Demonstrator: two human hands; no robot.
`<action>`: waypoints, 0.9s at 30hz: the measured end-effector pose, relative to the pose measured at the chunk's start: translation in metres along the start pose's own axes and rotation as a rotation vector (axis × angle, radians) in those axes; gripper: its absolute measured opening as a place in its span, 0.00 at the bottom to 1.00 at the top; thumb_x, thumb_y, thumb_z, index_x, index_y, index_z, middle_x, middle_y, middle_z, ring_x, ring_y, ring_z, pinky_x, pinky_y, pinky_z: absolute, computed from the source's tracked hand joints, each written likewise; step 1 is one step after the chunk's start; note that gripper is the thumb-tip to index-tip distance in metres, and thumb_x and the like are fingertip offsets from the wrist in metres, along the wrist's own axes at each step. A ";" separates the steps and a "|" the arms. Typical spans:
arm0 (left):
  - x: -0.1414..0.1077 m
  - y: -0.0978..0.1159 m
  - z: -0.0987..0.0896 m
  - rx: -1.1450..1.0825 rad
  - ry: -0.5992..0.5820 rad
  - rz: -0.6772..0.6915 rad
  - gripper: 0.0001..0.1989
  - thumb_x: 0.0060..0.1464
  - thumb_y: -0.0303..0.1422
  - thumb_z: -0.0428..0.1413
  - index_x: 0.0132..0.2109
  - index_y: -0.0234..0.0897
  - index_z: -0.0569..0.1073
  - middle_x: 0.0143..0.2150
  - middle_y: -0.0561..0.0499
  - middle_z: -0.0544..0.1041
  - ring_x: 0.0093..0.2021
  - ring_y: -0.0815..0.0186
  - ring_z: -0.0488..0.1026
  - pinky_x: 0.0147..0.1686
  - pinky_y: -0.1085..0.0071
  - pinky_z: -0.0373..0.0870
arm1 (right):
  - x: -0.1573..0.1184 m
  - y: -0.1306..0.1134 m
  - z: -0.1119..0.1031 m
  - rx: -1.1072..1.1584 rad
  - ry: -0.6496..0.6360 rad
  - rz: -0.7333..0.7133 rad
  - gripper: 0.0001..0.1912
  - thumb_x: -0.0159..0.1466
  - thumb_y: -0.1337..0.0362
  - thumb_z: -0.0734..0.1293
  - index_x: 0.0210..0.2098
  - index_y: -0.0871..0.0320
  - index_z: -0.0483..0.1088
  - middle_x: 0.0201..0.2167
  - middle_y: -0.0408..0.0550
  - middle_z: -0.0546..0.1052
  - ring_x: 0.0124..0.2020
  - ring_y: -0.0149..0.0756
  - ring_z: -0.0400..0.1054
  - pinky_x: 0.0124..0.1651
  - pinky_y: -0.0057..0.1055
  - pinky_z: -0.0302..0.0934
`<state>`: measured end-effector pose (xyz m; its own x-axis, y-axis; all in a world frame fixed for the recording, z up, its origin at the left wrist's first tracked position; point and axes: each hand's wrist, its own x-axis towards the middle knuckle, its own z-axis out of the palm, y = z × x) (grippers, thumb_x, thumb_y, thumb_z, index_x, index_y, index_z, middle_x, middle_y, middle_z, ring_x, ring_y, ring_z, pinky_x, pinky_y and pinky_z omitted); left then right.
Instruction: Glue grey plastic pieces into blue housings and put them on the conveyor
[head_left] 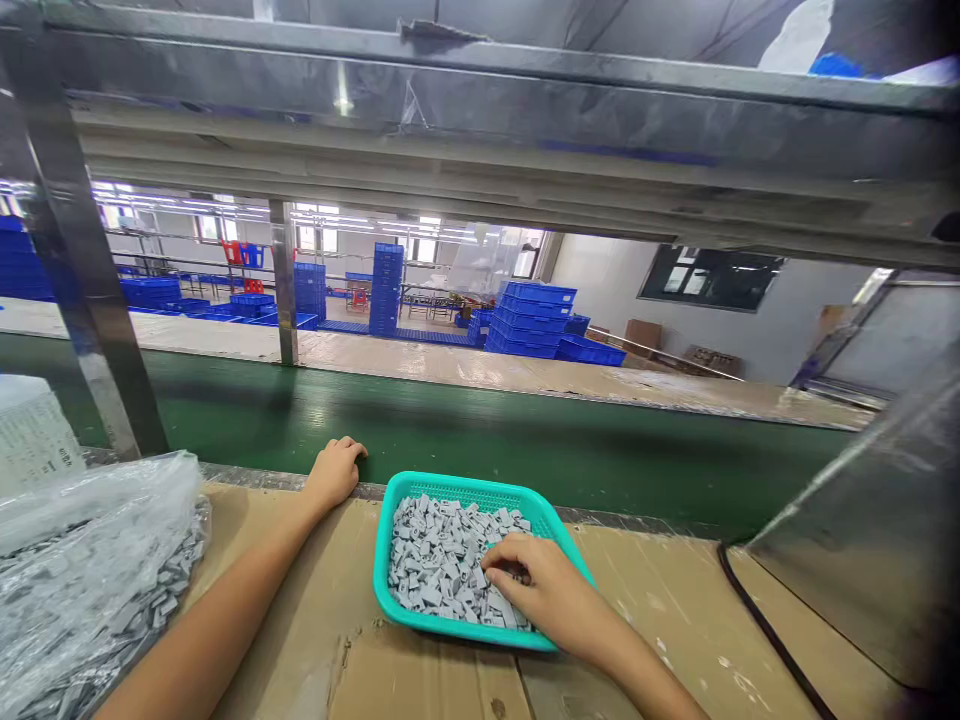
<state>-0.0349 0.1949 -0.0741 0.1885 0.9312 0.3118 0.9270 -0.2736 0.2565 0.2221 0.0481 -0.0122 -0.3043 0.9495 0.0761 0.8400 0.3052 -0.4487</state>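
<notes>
A turquoise plastic basket (pixel 384 570) with small grey plastic parts (pixel 435 550) sits on the cardboard-covered bench in front of me. My right hand (pixel 540 585) reaches over its right side, thumb and forefinger brought together at the parts. Whatever may be between those fingertips is too small to make out. To the left of the basket, my left hand (pixel 336 472) rests at the bench's far edge beside the green belt, with nothing seen in it. Its fingers lie loosely over the edge and show only in part.
A clear plastic bag (pixel 97 560) of similar grey parts lies at the left. Beyond the bench runs a green conveyor belt (pixel 450 425). Metal posts (pixel 94 260) and an overhead shelf (pixel 480 90) frame the space. A black cable (pixel 757 620) crosses the right side. Blue crates (pixel 529 315) stand farther back.
</notes>
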 end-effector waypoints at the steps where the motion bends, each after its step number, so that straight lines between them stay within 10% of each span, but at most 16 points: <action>1: 0.000 0.000 0.000 0.010 0.006 -0.024 0.17 0.47 0.22 0.42 0.42 0.36 0.70 0.43 0.46 0.69 0.43 0.59 0.62 0.40 0.66 0.62 | 0.000 0.000 0.000 -0.003 -0.002 0.001 0.12 0.57 0.66 0.57 0.28 0.59 0.72 0.30 0.48 0.73 0.33 0.36 0.66 0.36 0.29 0.58; 27: 0.004 -0.008 0.006 -0.047 0.037 -0.028 0.19 0.45 0.20 0.41 0.42 0.33 0.71 0.44 0.46 0.70 0.44 0.62 0.63 0.44 0.70 0.60 | 0.002 0.005 0.004 -0.029 0.002 -0.034 0.12 0.58 0.65 0.57 0.29 0.58 0.71 0.30 0.47 0.73 0.34 0.36 0.65 0.36 0.30 0.57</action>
<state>-0.0395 0.2025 -0.0800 0.1497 0.9294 0.3374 0.9153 -0.2593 0.3083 0.2238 0.0515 -0.0184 -0.3319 0.9387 0.0928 0.8417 0.3391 -0.4201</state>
